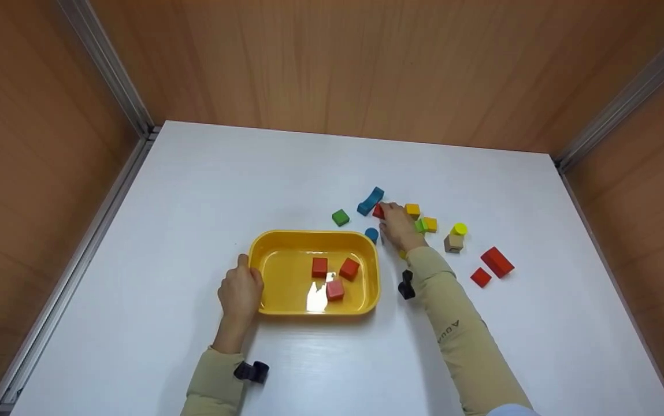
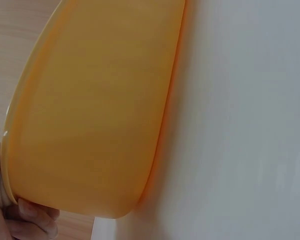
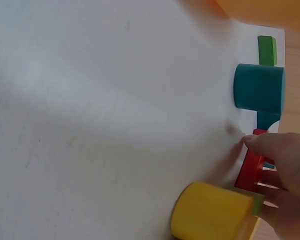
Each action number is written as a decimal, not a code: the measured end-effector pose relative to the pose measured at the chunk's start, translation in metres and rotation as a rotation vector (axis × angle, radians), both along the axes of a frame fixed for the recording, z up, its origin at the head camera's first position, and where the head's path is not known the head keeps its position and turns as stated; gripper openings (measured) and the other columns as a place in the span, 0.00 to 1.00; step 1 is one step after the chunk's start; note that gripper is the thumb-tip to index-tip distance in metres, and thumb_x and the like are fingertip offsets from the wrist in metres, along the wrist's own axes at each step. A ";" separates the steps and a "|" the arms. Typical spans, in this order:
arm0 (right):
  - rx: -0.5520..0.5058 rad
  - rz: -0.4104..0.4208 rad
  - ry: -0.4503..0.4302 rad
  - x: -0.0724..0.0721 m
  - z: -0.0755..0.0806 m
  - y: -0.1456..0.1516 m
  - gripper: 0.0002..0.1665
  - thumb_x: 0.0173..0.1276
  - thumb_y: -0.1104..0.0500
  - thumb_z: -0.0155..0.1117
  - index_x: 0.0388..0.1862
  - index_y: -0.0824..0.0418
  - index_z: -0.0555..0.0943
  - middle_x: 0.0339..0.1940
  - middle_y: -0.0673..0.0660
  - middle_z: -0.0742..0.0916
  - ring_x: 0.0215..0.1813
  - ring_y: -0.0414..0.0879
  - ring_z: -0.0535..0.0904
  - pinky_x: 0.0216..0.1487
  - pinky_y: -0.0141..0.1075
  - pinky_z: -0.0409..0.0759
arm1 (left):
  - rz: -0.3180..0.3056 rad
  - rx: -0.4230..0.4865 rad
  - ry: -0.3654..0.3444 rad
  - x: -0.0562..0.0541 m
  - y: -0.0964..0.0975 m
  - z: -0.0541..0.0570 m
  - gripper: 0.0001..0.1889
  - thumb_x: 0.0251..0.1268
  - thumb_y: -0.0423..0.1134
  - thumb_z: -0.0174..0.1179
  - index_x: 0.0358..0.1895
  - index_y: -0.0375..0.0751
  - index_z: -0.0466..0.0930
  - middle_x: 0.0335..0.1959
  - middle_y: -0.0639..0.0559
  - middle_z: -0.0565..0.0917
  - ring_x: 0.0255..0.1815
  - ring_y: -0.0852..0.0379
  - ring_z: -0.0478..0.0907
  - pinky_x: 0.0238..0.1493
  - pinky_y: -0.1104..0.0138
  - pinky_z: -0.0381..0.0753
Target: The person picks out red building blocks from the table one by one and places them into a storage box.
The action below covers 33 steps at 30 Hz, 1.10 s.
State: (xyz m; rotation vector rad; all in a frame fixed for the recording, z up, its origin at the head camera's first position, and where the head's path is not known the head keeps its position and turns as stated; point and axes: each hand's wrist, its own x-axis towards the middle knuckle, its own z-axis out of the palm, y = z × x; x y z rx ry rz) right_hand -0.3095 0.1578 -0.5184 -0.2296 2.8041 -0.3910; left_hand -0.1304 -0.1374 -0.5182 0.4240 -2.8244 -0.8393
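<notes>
My left hand (image 1: 240,290) grips the left end of a yellow tray (image 1: 255,271), thumb at the rim. In the left wrist view, curled fingers (image 2: 35,216) show under the tray's edge. Three red cubes, one of them a red cube (image 1: 319,267), lie inside the tray. To the tray's right, my right hand (image 1: 399,226) reaches down among loose blocks. It pinches a red block (image 3: 250,165), with the thumb on the near side and the fingers behind. A blue wavy block (image 1: 371,201) and a blue cylinder (image 3: 259,88) are close by.
A green block (image 1: 340,218) lies behind the tray. Right of the hand are orange-yellow blocks (image 1: 412,210), a yellow cylinder (image 1: 459,229), a plain wooden cube (image 1: 453,243), a red cube (image 1: 481,277) and a longer red block (image 1: 497,262). Wooden panels (image 1: 332,69) enclose the white table (image 1: 193,190).
</notes>
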 end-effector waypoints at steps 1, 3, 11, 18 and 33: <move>-0.002 -0.012 -0.001 0.000 0.000 0.000 0.31 0.66 0.58 0.52 0.67 0.57 0.57 0.63 0.60 0.65 0.62 0.53 0.61 0.60 0.45 0.59 | -0.001 0.001 -0.002 0.000 0.000 0.000 0.12 0.59 0.32 0.50 0.44 0.28 0.68 0.20 0.41 0.76 0.14 0.53 0.70 0.14 0.63 0.70; -0.003 -0.035 0.001 0.000 -0.001 -0.001 0.30 0.65 0.59 0.53 0.66 0.57 0.59 0.62 0.60 0.67 0.60 0.52 0.63 0.59 0.45 0.60 | -0.003 0.004 -0.003 0.000 0.001 0.000 0.12 0.59 0.32 0.50 0.44 0.28 0.68 0.20 0.41 0.76 0.14 0.53 0.70 0.15 0.63 0.70; -0.085 -0.084 0.024 -0.001 -0.005 0.001 0.25 0.66 0.63 0.51 0.63 0.60 0.64 0.54 0.59 0.72 0.52 0.50 0.66 0.57 0.41 0.64 | 0.000 0.004 0.010 0.000 0.001 0.000 0.11 0.59 0.32 0.50 0.43 0.29 0.69 0.19 0.42 0.76 0.13 0.53 0.70 0.14 0.63 0.69; -0.174 -0.075 0.021 0.002 -0.002 0.002 0.25 0.63 0.63 0.55 0.60 0.63 0.66 0.49 0.59 0.74 0.48 0.51 0.68 0.54 0.41 0.66 | -0.018 0.002 0.032 0.000 -0.001 0.000 0.10 0.58 0.30 0.49 0.42 0.28 0.69 0.17 0.42 0.75 0.11 0.54 0.69 0.11 0.65 0.67; -0.273 -0.058 0.065 0.009 0.005 0.000 0.28 0.64 0.57 0.54 0.63 0.59 0.63 0.55 0.59 0.72 0.51 0.50 0.67 0.56 0.42 0.65 | -0.003 0.024 -0.033 -0.003 -0.004 0.000 0.12 0.60 0.31 0.48 0.46 0.28 0.67 0.19 0.43 0.76 0.13 0.54 0.69 0.13 0.65 0.68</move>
